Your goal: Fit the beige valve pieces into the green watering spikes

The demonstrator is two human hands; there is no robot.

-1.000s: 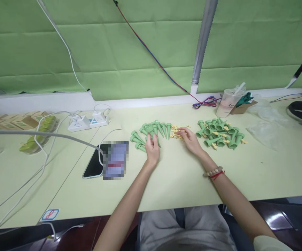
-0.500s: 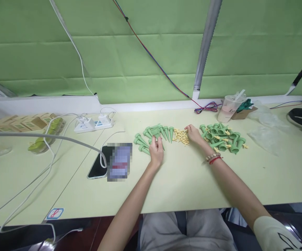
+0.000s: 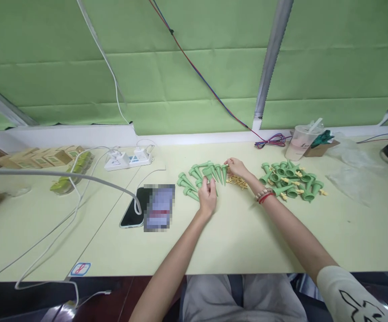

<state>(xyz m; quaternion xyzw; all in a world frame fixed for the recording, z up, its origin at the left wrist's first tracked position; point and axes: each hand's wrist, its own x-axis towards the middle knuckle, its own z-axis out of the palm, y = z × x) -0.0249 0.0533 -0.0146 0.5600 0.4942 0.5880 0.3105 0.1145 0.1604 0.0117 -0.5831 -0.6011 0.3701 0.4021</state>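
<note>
My left hand (image 3: 208,197) is closed around a green plastic spike (image 3: 207,172), whose wide head shows above my fingertips. Several similar green spikes (image 3: 186,182) lie fanned out beside and behind that hand. My right hand (image 3: 236,167) has its fingers pinched together by the head of the rightmost spike (image 3: 224,173) in the fan. What the pinch holds, if anything, is too small to tell. Partly under that hand is a pile of small yellow plastic pieces (image 3: 239,182). Right of my right forearm lies a heap of green spikes (image 3: 308,191), many with yellow pieces attached.
Two phones (image 3: 136,208) lie left of my left hand. Behind them are a power strip (image 3: 128,161) and trailing white cables. A drink cup (image 3: 299,142) stands behind the heap, near clear plastic bags (image 3: 351,183). Small cardboard boxes (image 3: 56,156) line the back left.
My right hand has moved left from the yellow pile to the nearest fanned spike. My left hand keeps its place by the spikes. The camera view has shifted slightly.
</note>
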